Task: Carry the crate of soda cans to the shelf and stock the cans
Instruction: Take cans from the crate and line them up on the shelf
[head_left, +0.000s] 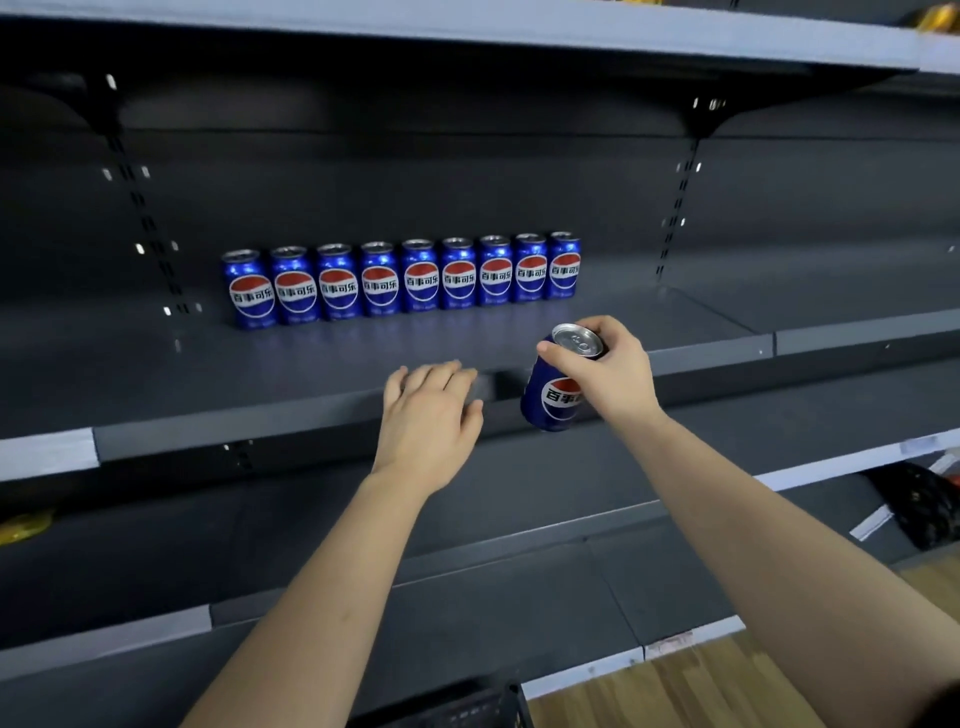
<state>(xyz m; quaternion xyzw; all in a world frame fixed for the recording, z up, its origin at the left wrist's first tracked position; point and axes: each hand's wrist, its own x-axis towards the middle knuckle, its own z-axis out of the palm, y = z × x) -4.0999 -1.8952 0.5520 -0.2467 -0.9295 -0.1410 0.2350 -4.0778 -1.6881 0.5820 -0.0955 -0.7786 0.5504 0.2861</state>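
Observation:
Several blue soda cans (400, 278) stand upright in a row at the back of a dark grey shelf (332, 358). My right hand (608, 371) grips another blue can (553, 397) by its top rim, just in front of the shelf's front edge and tilted. My left hand (428, 415) lies flat with straight fingers on the shelf's front edge, left of the held can, and holds nothing. A corner of the black crate (467, 709) shows at the bottom edge of the view.
A higher shelf (467, 31) overhangs the row. Lower dark shelves (519, 519) step out below. Slotted uprights (675, 208) run up the back panel. Dark packaged goods (919, 509) sit at right, a yellow packet (26, 525) at left. Wooden floor (701, 686) lies at bottom right.

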